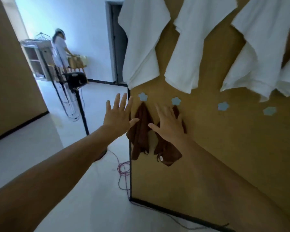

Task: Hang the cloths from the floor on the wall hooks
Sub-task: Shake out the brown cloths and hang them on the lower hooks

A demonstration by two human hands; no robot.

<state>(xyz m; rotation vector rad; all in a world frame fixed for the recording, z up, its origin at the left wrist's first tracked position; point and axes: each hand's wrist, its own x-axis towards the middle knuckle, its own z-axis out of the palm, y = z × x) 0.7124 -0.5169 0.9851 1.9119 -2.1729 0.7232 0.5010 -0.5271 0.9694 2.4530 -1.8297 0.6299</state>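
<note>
Hanging judged complete for two brown cloths (141, 131) at centre frame; left hand (118, 114) and right hand (169, 122) spread, fingers released, empty; next likely another cloth for free hooks (223, 106) at right

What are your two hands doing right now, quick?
Left hand: open, fingers spread, holding nothing.
Right hand: open, fingers straight, in front of a brown cloth.

Tan panel wall (208, 148), pale glossy floor (32, 156), black standing fan (76, 79), dark doorway (119, 47), white shelf unit (34, 59), bluish light
</note>
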